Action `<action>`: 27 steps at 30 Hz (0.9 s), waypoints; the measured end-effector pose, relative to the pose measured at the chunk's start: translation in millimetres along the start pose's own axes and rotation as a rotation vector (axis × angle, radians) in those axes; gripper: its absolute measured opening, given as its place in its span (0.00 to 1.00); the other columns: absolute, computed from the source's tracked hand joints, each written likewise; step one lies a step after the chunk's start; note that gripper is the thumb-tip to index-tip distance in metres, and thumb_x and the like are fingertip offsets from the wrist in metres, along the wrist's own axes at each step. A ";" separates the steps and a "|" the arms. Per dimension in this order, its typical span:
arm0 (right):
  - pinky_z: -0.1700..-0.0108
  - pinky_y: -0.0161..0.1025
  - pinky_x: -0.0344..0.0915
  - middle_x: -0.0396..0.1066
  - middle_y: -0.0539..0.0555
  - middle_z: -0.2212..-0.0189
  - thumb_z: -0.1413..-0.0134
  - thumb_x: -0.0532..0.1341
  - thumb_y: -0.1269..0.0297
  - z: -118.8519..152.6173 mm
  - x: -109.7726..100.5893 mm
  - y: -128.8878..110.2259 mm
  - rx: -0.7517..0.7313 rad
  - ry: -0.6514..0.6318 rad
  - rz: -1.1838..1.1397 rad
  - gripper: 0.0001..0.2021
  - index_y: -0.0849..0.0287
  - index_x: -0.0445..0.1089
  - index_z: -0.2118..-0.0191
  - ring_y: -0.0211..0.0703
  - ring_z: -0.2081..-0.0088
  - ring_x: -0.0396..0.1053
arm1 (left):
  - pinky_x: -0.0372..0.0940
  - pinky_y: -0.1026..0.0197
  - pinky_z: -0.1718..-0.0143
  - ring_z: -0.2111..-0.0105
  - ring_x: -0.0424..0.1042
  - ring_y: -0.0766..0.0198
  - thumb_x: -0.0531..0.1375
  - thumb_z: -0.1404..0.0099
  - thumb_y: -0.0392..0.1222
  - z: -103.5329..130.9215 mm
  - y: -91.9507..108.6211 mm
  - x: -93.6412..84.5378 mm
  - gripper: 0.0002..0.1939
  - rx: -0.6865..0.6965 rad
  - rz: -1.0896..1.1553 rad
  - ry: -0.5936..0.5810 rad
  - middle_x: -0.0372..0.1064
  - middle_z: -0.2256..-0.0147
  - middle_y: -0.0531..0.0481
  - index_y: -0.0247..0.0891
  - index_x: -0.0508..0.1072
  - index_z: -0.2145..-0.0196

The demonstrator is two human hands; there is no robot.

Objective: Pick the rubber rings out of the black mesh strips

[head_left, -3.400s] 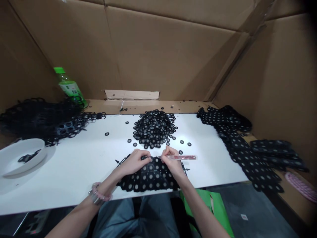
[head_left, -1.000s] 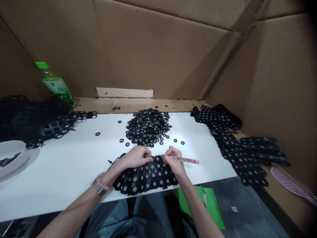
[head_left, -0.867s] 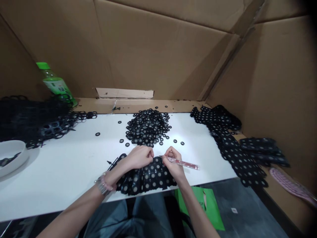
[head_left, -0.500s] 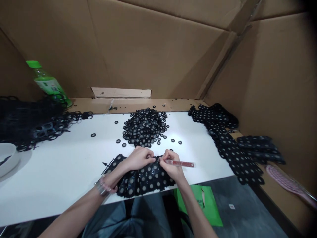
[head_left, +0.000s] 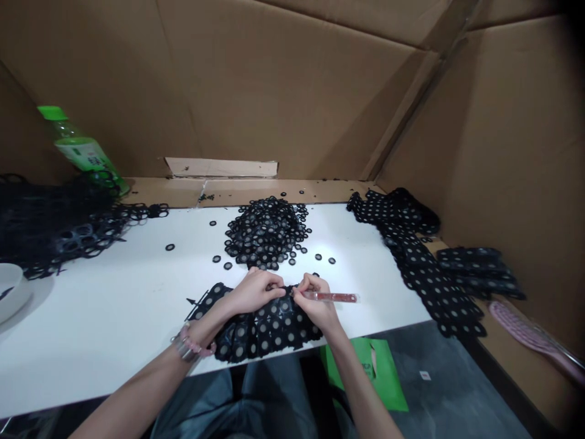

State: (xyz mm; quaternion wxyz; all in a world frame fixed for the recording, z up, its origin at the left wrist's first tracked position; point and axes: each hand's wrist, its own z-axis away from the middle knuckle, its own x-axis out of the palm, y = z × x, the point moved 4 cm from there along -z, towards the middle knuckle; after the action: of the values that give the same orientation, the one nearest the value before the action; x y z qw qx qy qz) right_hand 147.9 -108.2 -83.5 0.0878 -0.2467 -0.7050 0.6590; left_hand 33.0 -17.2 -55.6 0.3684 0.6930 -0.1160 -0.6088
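A black sheet of joined rings with pale mesh centres [head_left: 260, 329] lies at the near edge of the white table [head_left: 114, 305]. My left hand [head_left: 253, 291] pinches the sheet's far edge. My right hand [head_left: 315, 302] holds a slim red pen-like tool [head_left: 336, 297] with its tip at the same edge, touching my left fingertips. Just beyond my hands sits a heap of loose black mesh rings [head_left: 267, 231], with a few strays around it.
More dotted black sheets [head_left: 425, 268] trail off the table's right end. A tangle of empty black frames [head_left: 50, 219] lies at the left, beside a green bottle [head_left: 77, 149] and a white bowl [head_left: 9, 289]. Cardboard walls [head_left: 283, 91] enclose the table. A pink brush [head_left: 530, 332] lies at the right.
Both hands stay on the sheet's far edge, working it with small finger movements. The view has drifted right, so the bowl and bottle slid toward the left.
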 end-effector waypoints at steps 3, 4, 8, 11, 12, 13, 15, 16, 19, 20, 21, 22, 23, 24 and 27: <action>0.77 0.33 0.52 0.56 0.45 0.84 0.62 0.57 0.71 -0.5 -0.2 -0.3 0.002 0.004 0.003 0.10 0.57 0.53 0.83 0.34 0.81 0.54 | 0.49 0.68 0.71 0.80 0.57 0.71 0.53 0.38 0.46 0.2 -0.2 -0.2 0.14 0.003 -0.001 0.000 0.58 0.83 0.59 0.36 0.68 0.77; 0.77 0.33 0.52 0.56 0.44 0.85 0.62 0.57 0.71 -0.4 0.0 -0.9 0.004 0.005 0.006 0.10 0.57 0.54 0.83 0.34 0.81 0.54 | 0.49 0.68 0.71 0.80 0.57 0.71 0.53 0.38 0.46 0.3 0.0 -0.2 0.14 0.003 0.001 -0.002 0.58 0.83 0.59 0.36 0.68 0.77; 0.78 0.32 0.51 0.55 0.44 0.85 0.63 0.57 0.72 1.7 2.8 -5.7 -0.020 0.007 0.055 0.09 0.57 0.54 0.83 0.33 0.81 0.54 | 0.49 0.67 0.70 0.79 0.57 0.71 0.53 0.38 0.46 0.9 1.4 0.3 0.14 0.004 0.004 -0.002 0.59 0.82 0.59 0.36 0.68 0.76; 0.79 0.32 0.50 0.53 0.43 0.86 0.62 0.56 0.73 5.3 7.0 -8.8 -0.052 0.008 0.146 0.09 0.57 0.53 0.83 0.32 0.82 0.52 | 0.49 0.66 0.66 0.79 0.57 0.71 0.53 0.38 0.45 1.3 2.5 1.3 0.14 0.019 0.002 0.008 0.58 0.82 0.59 0.36 0.68 0.77; 0.79 0.32 0.49 0.52 0.43 0.86 0.62 0.56 0.73 6.6 8.4 -9.4 -0.060 0.006 0.180 0.09 0.57 0.53 0.83 0.32 0.83 0.51 | 0.49 0.66 0.66 0.79 0.56 0.72 0.52 0.38 0.45 1.3 2.3 1.8 0.14 0.024 0.012 0.009 0.58 0.83 0.59 0.36 0.68 0.77; 0.79 0.32 0.49 0.52 0.43 0.86 0.62 0.55 0.73 7.6 9.5 -9.8 -0.067 0.007 0.211 0.09 0.57 0.54 0.83 0.32 0.83 0.51 | 0.50 0.66 0.67 0.79 0.56 0.72 0.52 0.38 0.45 1.2 1.7 2.4 0.14 0.027 0.026 0.008 0.57 0.83 0.59 0.36 0.68 0.77; 0.79 0.31 0.48 0.52 0.43 0.87 0.62 0.55 0.73 8.2 9.8 -10.2 -0.073 0.016 0.250 0.09 0.58 0.54 0.83 0.32 0.83 0.51 | 0.50 0.67 0.69 0.80 0.56 0.72 0.52 0.37 0.45 0.9 -0.2 3.5 0.15 0.031 0.058 -0.001 0.56 0.83 0.59 0.36 0.68 0.77; 0.79 0.31 0.48 0.52 0.43 0.87 0.63 0.56 0.74 7.8 8.9 -10.1 -0.072 0.021 0.242 0.09 0.58 0.54 0.83 0.32 0.83 0.51 | 0.50 0.67 0.71 0.80 0.56 0.71 0.51 0.37 0.46 0.7 -1.1 3.8 0.15 0.033 0.068 -0.007 0.56 0.83 0.59 0.36 0.68 0.76; 0.78 0.32 0.52 0.56 0.44 0.86 0.62 0.57 0.73 4.5 2.5 -8.6 -0.038 0.024 0.078 0.09 0.57 0.54 0.83 0.33 0.82 0.54 | 0.51 0.68 0.73 0.78 0.58 0.70 0.50 0.37 0.47 0.2 -1.2 1.8 0.15 0.024 0.032 -0.028 0.60 0.81 0.57 0.36 0.68 0.75; 0.76 0.32 0.53 0.57 0.44 0.85 0.61 0.57 0.73 3.5 -0.8 -7.6 -0.025 0.039 -0.011 0.10 0.57 0.54 0.82 0.34 0.81 0.55 | 0.52 0.67 0.73 0.77 0.60 0.69 0.50 0.38 0.47 0.0 0.4 0.1 0.15 0.015 -0.010 -0.039 0.62 0.80 0.56 0.37 0.69 0.75; 0.75 0.33 0.55 0.58 0.44 0.85 0.60 0.57 0.73 3.1 -4.7 -6.6 -0.018 0.071 -0.103 0.10 0.57 0.54 0.82 0.34 0.81 0.56 | 0.52 0.67 0.73 0.76 0.62 0.67 0.50 0.38 0.48 -0.3 2.8 -2.0 0.15 0.001 -0.070 -0.051 0.65 0.78 0.55 0.37 0.69 0.74; 0.73 0.33 0.56 0.57 0.43 0.85 0.60 0.57 0.73 3.5 -9.0 -5.4 -0.021 0.121 -0.189 0.10 0.57 0.53 0.81 0.33 0.81 0.56 | 0.53 0.66 0.72 0.75 0.64 0.66 0.50 0.38 0.48 -0.9 5.9 -4.7 0.15 -0.016 -0.146 -0.059 0.67 0.76 0.54 0.37 0.70 0.74; 0.72 0.34 0.57 0.57 0.43 0.85 0.59 0.57 0.73 4.7 -13.4 -4.1 -0.034 0.182 -0.261 0.11 0.57 0.52 0.81 0.33 0.81 0.55 | 0.54 0.66 0.71 0.73 0.66 0.64 0.50 0.38 0.49 -1.8 9.7 -7.7 0.16 -0.033 -0.231 -0.062 0.69 0.75 0.52 0.38 0.70 0.74; 0.71 0.34 0.58 0.55 0.42 0.85 0.59 0.57 0.73 6.6 -17.4 -2.7 -0.052 0.245 -0.311 0.11 0.56 0.52 0.80 0.32 0.81 0.54 | 0.55 0.64 0.70 0.72 0.67 0.63 0.49 0.37 0.49 -3.1 13.8 -10.9 0.17 -0.052 -0.314 -0.059 0.70 0.73 0.51 0.38 0.71 0.74; 0.72 0.33 0.57 0.54 0.41 0.85 0.59 0.57 0.73 13.3 -24.3 0.6 -0.065 0.337 -0.315 0.12 0.56 0.51 0.80 0.32 0.81 0.53 | 0.57 0.62 0.67 0.68 0.70 0.59 0.47 0.37 0.47 -8.6 24.5 -16.9 0.18 -0.098 -0.465 -0.040 0.73 0.68 0.47 0.38 0.72 0.72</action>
State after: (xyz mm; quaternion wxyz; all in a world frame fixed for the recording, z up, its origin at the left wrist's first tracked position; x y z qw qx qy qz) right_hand 163.1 -131.2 -80.7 0.2981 -0.2431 -0.7310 0.5637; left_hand 44.1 -20.9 -26.9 0.2489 0.6701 0.0693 -0.6958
